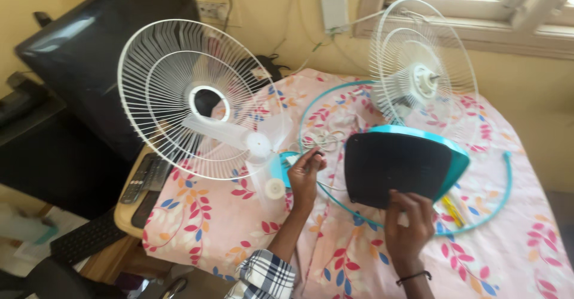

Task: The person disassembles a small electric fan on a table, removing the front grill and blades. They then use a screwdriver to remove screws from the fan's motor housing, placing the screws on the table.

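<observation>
A: Hands first, nearest the camera. What does the right hand (408, 227) do?

B: It grips the near edge of the black-bottomed fan base with a turquoise plastic rim (399, 168), fingers curled over the edge and closed on it. The base stands tilted, its dark underside facing the person, at the middle of the table.

A: And the left hand (306, 176)?

B: It reaches out from a plaid sleeve (264, 277), fingertips pinched narrow on a small white piece; what the piece is cannot be told. It sits just left of the base, touching a turquoise part beside the translucent white fan blade (254, 146).

A: What lies under them?

B: The pink floral cloth covering the table (514, 245). A thin turquoise ring (507, 185) curves around the base, and a coiled white cord (323, 139) lies just beyond the left hand.

A: Farther off?

B: On the left, the round white wire fan guard (161, 89) stands tilted, with black remote controls (142, 182) on the wooden edge below it. Far right, a second white wire guard with the white motor unit (421, 81) stands near the window wall.
</observation>
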